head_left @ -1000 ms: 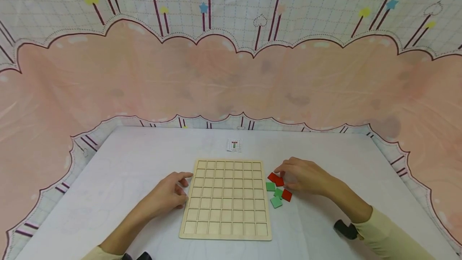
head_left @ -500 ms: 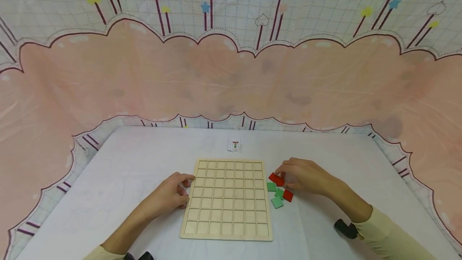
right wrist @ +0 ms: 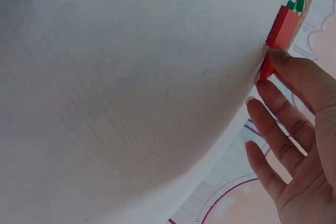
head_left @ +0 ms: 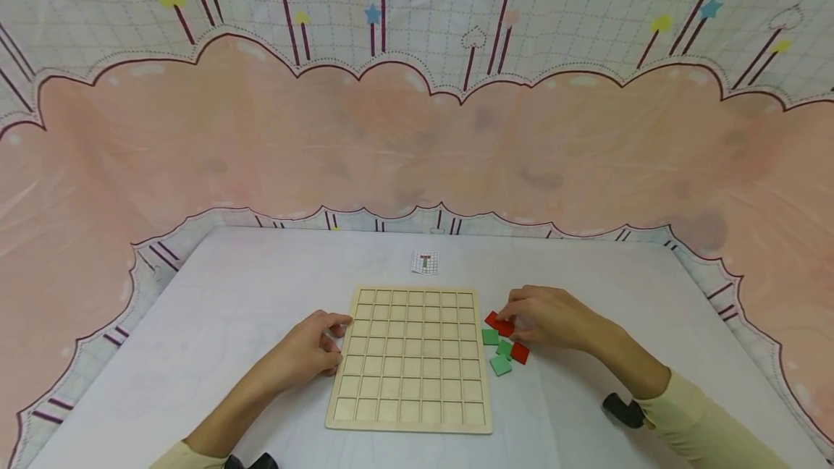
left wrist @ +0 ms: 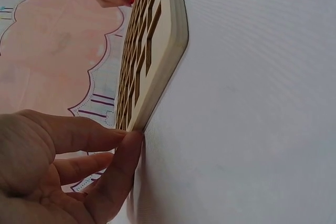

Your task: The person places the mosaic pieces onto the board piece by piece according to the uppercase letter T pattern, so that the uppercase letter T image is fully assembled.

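A pale wooden grid board (head_left: 407,422) lies flat with bare cells. My left hand (head_left: 305,349) rests at its left edge, index fingertip and thumb tip spaced apart along the side; the left wrist view shows those fingertips (left wrist: 118,140) right at the rim. Right of the board, my right hand (head_left: 554,317) pinches a red square tile (head_left: 505,328) between thumb and index finger, with the other fingers loosely bent. That tile overlaps another red tile (head_left: 491,319). In the right wrist view the thumb (right wrist: 286,61) covers part of a red tile (right wrist: 283,24).
Close to the board's right edge lie several green tiles (head_left: 500,365) and one more red tile (head_left: 519,353). Behind the board sits a small card (head_left: 425,263) printed with a T pattern. A patterned cloth (head_left: 417,143) hangs behind the white table (head_left: 260,266).
My right index finger has shifted slightly over the upper red tiles. The left hand stays at the board's edge; the whole view has drifted a little.
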Demonstrator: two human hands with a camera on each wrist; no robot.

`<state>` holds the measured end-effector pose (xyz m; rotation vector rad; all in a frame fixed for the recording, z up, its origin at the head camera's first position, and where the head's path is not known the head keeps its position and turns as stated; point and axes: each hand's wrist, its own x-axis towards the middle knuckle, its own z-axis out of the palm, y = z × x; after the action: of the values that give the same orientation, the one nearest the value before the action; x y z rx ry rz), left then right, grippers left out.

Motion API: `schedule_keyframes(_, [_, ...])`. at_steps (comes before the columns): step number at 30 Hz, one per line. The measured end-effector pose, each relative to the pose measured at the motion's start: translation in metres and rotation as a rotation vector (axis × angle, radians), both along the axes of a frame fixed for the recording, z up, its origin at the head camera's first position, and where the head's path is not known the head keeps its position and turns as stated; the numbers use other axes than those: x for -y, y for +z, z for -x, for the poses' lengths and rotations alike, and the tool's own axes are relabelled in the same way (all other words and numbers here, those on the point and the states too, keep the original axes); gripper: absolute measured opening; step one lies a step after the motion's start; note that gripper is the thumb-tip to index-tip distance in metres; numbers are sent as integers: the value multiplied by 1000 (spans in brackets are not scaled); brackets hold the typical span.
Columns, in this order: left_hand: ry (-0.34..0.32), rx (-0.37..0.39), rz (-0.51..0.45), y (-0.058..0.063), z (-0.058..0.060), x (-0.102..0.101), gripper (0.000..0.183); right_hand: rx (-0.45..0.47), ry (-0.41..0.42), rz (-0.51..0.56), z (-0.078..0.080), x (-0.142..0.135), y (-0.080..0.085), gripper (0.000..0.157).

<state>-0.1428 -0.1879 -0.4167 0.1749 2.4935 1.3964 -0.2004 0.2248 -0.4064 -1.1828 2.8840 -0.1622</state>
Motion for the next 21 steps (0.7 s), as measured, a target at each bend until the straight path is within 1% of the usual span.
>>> schedule_keyframes(5, [-6, 1, -11, 1, -1, 0, 63, 27, -23, -6, 0, 0, 0, 28])
schedule_keyframes(10, [-4, 9, -26, 0, -1, 0, 63, 26, -6, 7, 2, 1, 1, 26])
schedule_keyframes(16, [2, 9, -22, 1, -1, -1, 63, 18, 7, 9, 3, 2, 2, 25])
schedule_keyframes(21, [11, 12, -15, 1, -2, -1, 63, 39, -21, 19, 3, 3, 2, 27])
